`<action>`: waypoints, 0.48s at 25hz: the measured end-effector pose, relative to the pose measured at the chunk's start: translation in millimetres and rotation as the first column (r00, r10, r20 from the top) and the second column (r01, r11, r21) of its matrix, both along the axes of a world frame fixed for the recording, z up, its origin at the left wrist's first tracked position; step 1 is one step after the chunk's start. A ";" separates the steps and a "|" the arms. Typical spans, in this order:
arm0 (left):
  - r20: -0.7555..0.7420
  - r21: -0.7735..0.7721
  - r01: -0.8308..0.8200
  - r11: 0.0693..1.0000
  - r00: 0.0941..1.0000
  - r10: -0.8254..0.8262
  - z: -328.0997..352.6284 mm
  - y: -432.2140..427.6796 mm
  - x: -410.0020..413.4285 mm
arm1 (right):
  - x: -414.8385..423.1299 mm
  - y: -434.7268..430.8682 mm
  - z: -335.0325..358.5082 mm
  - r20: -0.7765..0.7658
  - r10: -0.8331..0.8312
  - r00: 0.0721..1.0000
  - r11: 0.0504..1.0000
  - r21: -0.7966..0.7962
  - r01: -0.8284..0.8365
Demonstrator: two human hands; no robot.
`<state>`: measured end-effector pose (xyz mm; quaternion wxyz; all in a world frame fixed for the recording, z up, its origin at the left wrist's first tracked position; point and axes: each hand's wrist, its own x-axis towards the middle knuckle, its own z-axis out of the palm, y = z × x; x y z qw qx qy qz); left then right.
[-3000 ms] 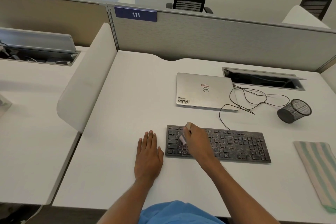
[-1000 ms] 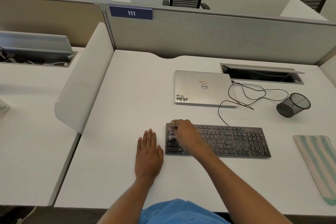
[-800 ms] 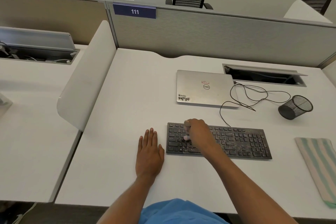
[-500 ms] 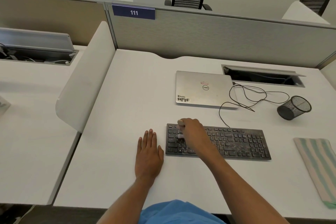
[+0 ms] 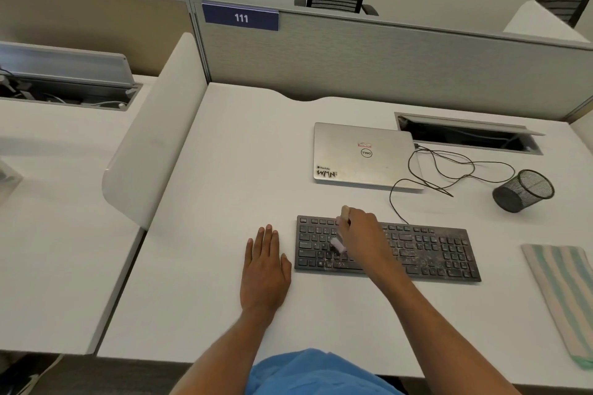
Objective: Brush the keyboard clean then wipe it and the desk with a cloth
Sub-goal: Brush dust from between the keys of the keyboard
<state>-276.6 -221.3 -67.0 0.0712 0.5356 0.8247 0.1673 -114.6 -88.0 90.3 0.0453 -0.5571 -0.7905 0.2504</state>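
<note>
Head view: my right hand [image 5: 362, 234] holds a brush [image 5: 338, 244] on the keyboard [image 5: 433, 253]

My right hand is curled round a small brush, its tan handle tip showing above my knuckles and its pale pink bristles pointing down onto the keys of the left half of the black keyboard. The keyboard lies flat on the white desk [image 5: 240, 170] in front of me, and pale dust speckles its keys, thickest on the right half. My left hand [image 5: 264, 269] lies palm down on the desk just beside the keyboard's left edge, fingers straight and together, holding nothing; I cannot tell whether the thumb touches the keyboard. The striped green-and-cream cloth [image 5: 564, 292] lies flat at the right edge of the desk, well apart from both hands. Behind the keyboard sits a closed silver laptop [image 5: 362, 155]. A thin black cable [image 5: 449, 170] loops over the desk between it and a black mesh cup [image 5: 523, 191] that lies on its side.
</note>
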 end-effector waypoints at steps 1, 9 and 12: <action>-0.001 0.002 0.000 1.000 1.000 0.000 0.5 0.0 0.6 | -2.8 -5.3 -0.1 -0.090 -0.030 0.996 0.999 -0.028 0.027; 0.010 0.019 0.000 1.000 1.000 0.000 -0.6 -0.7 -0.1 | 3.3 -34.8 -8.5 -0.146 -0.124 0.982 0.984 -0.143 0.103; 0.007 0.023 0.004 1.000 1.000 -0.004 -0.4 -1.0 0.8 | 5.8 -30.3 -0.9 -0.155 -0.145 0.977 0.985 -0.116 0.128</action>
